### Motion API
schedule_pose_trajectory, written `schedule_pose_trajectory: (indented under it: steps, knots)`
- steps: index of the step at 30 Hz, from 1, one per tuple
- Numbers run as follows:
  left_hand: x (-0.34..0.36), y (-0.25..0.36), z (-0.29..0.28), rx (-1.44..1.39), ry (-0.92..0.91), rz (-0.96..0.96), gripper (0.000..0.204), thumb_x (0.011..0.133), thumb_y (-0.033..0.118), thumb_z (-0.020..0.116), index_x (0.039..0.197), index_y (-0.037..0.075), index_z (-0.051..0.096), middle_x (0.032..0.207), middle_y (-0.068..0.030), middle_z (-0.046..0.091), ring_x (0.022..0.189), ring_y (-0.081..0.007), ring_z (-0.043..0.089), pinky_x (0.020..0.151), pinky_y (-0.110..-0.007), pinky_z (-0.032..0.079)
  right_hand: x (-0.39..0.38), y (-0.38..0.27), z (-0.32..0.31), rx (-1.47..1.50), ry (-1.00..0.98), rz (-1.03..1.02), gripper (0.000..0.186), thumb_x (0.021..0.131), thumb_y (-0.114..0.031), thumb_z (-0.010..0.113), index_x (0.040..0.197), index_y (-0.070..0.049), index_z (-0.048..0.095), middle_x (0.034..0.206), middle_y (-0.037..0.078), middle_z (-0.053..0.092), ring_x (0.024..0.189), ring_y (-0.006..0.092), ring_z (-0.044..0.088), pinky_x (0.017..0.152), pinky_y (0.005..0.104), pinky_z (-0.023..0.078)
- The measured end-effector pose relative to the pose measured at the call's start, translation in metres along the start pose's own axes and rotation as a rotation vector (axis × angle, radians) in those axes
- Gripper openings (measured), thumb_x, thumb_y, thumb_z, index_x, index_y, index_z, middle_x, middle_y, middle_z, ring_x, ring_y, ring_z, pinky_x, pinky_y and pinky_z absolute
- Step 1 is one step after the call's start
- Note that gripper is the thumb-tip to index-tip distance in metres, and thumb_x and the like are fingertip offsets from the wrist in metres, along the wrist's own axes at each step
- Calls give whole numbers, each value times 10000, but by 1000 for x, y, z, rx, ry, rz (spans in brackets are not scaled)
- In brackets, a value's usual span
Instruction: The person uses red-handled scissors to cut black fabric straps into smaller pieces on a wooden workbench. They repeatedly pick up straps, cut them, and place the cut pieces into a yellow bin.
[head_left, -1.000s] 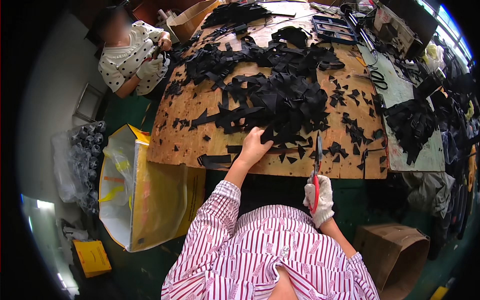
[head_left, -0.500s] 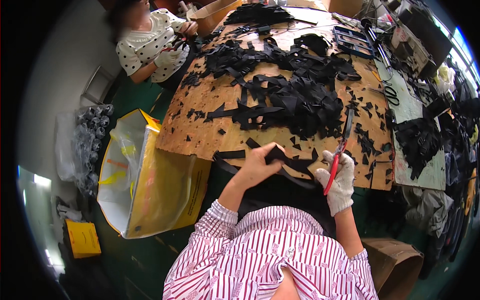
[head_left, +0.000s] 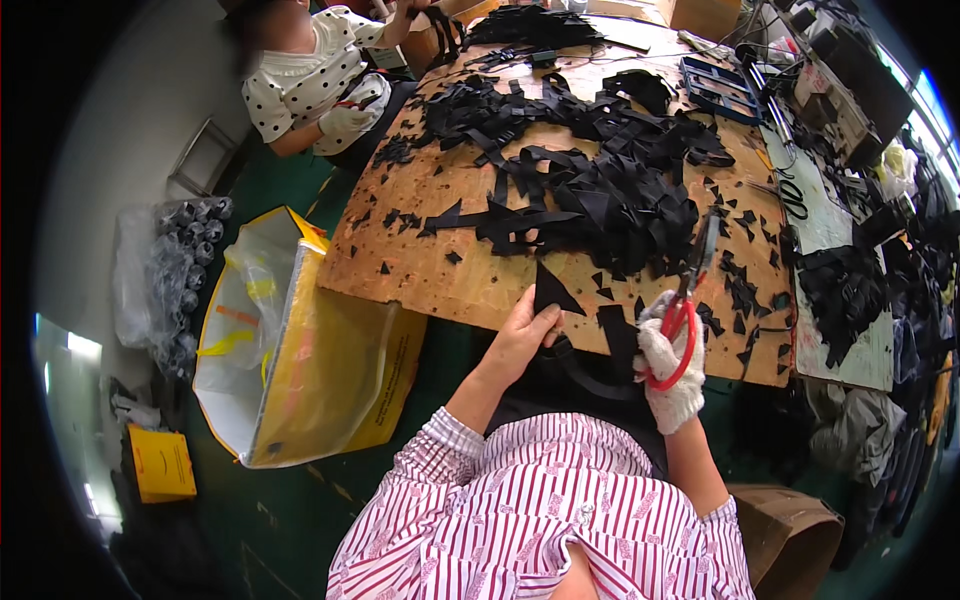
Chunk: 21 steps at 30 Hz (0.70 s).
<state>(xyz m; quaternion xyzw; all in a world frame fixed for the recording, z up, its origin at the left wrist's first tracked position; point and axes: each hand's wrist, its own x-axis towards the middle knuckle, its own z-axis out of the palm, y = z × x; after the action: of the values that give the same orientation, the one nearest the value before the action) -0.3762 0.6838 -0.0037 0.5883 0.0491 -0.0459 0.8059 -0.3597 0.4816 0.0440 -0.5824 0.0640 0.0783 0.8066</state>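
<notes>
the left hand (head_left: 527,330) hides part of a scrap (head_left: 556,293); the right hand (head_left: 673,372) covers part of the scissors (head_left: 702,256). the co-worker's head (head_left: 274,28) is blurred and cut off by the top edge. a sleeve (head_left: 716,535) partly hides the lower carton (head_left: 790,530).

There are at least two scissors (head_left: 687,298), one blue tray (head_left: 722,107), one co-worker (head_left: 312,85).

Bluish-white glare fills the window (head_left: 920,90) at upper right, and soft light covers the desk (head_left: 400,270) fairly evenly. The floor (head_left: 275,545) is dim, and the black scraps (head_left: 625,215) lose detail. A co-worker's face (head_left: 283,28) is blurred. Fisheye distortion bends straight edges near the dark rim.
</notes>
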Motion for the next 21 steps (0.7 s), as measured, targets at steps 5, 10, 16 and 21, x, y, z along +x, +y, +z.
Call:
schedule_pose_trajectory:
  steps: [5,10,16,21]
  knots:
    - [1,-11,30,-100,-109,50,254,939,192,521,1111,7,542,995,-17,606,883,-88,555,813,-237,440,2,21,13,-64,-41,28,374,783,-66,647,1051,-74,386,759,31,531,513,95,538,409,201,427]
    - [-8,1,41,-21,-100,-40,292,941,190,518,1156,-7,508,1064,-32,570,955,-89,515,850,-246,422,7,38,8,40,18,-48,395,802,-52,652,1080,-65,372,836,56,547,593,106,550,491,216,471]
    - [-7,-14,34,25,-173,-125,290,928,188,536,1159,17,501,985,-50,580,851,-108,562,769,-258,475,8,44,5,-84,-18,-61,441,805,-54,660,1130,-59,361,889,62,552,664,109,554,566,226,496]
    - [-7,-5,30,-234,-68,-160,242,933,177,509,1128,34,504,857,-42,605,709,-112,590,606,-244,500,3,47,-3,-153,-23,-72,442,792,-29,663,1117,-51,365,856,52,539,623,96,543,523,216,475]
